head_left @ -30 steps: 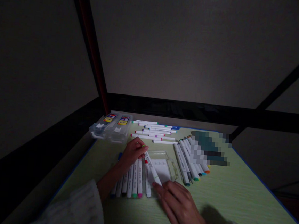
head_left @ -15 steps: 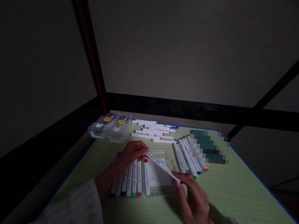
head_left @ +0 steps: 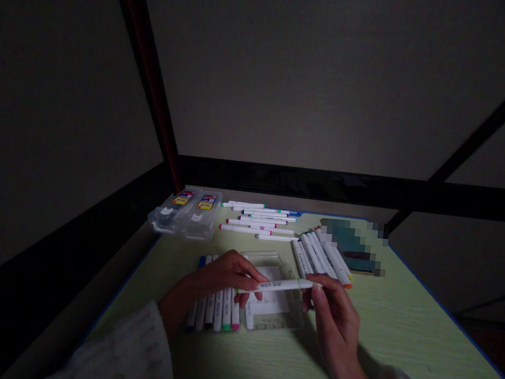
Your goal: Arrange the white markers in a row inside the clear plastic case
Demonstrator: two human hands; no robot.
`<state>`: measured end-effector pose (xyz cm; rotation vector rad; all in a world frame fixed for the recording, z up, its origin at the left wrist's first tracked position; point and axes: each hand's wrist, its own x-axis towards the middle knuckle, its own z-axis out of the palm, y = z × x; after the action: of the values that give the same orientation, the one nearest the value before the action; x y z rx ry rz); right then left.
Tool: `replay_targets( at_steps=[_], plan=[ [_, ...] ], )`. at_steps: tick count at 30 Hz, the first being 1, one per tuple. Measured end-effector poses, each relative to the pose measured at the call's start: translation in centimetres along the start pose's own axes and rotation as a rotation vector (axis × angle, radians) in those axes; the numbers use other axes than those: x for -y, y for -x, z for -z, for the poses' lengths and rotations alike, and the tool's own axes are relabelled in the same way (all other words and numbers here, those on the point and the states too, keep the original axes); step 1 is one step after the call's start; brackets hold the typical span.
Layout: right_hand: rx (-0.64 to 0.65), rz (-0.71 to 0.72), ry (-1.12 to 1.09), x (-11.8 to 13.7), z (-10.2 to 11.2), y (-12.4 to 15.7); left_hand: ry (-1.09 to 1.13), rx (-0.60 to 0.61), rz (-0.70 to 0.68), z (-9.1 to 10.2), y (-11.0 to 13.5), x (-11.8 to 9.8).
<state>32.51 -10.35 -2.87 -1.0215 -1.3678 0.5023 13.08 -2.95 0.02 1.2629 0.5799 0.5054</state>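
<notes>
A white marker (head_left: pixel 286 284) with a light-green band lies nearly level between my hands. My left hand (head_left: pixel 231 275) pinches its left end, and my right hand (head_left: pixel 333 323) pinches the other end. Below it is an open clear plastic case (head_left: pixel 276 324) with a white paper (head_left: pixel 269 303) inside. Part of another marker (head_left: pixel 249 318) shows in the case, its upper part hidden by my left hand. Under my left wrist, several white markers (head_left: pixel 217 319) lie side by side in the case's left half, with blue, green and pink ends.
Two closed clear cases (head_left: pixel 201 217) with yellow labels stand at the back left. Several thin markers (head_left: pixel 261 218) lie scattered at the back. A row of thicker markers (head_left: pixel 324 257) rests at the right, beside a blurred dark-green item (head_left: pixel 349 245). The table (head_left: pixel 399 332) has a blue edge.
The marker has turned from slanting down to the right to almost level. My left hand has moved right and down along with it; my right hand has tilted up slightly.
</notes>
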Motion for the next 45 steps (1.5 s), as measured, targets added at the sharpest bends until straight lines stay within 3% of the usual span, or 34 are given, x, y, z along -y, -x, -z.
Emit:
replay_targets(
  at_steps=[7,12,20,24,29,36,40,45],
  plan=[
    [0.062,-0.159,-0.102,-0.7,-0.2,-0.3,-0.052,0.175,0.164,-0.8,0.4,-0.9],
    [0.142,-0.235,-0.068,-0.6,-0.2,-0.4,-0.026,0.266,0.218,-1.4,0.0,-0.3],
    [0.216,-0.277,-0.022,-0.3,-0.3,-0.2,-0.039,0.206,0.201,-1.9,-0.4,0.4],
    [0.237,-0.156,0.019,-0.1,-0.5,0.0,-0.004,0.196,0.176,-2.1,-0.2,0.1],
    [0.247,0.044,0.171,-0.2,-0.5,0.6,0.055,0.041,0.094,-2.1,-0.3,0.2],
    [0.454,0.512,0.502,0.7,-0.1,1.3,0.088,-0.121,0.012,-1.7,-0.6,0.5],
    [0.561,0.548,0.522,1.3,-0.3,1.0,0.089,-0.104,-0.022,-1.7,-0.7,0.6],
    [0.574,0.548,0.520,1.4,-0.4,0.9,0.059,-0.105,-0.042,-1.7,-0.8,0.8]
  ],
)
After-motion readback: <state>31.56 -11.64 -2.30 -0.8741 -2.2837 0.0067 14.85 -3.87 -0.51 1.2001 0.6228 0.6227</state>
